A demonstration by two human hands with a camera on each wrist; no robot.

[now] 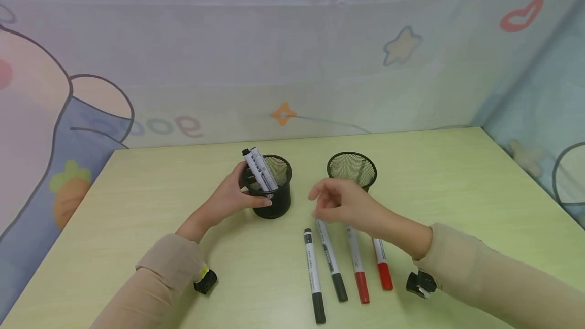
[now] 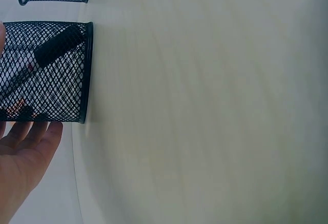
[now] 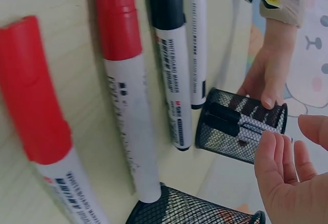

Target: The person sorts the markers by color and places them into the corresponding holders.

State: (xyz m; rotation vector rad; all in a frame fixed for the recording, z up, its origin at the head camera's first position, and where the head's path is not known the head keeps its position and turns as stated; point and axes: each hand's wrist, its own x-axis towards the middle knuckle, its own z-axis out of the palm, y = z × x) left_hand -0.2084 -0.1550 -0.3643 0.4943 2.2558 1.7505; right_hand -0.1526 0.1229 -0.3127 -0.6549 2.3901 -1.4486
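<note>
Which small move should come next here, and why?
Probably lowering the right hand to the leftmost loose marker: that hand holds nothing, the marker is black-capped like the two markers in the left cup, and the left hand grips that cup.

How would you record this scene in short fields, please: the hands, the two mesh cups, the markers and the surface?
Left hand: grips the left mesh cup
Left mesh cup contents: two markers, leaning
Right hand: holds nothing, above the table
Right mesh cup: partly hidden by the right hand in the head view
Loose black-capped markers: two, lying on the table
Loose red-capped markers: two, right of the black-capped pair in the head view
Surface: pale table
</note>
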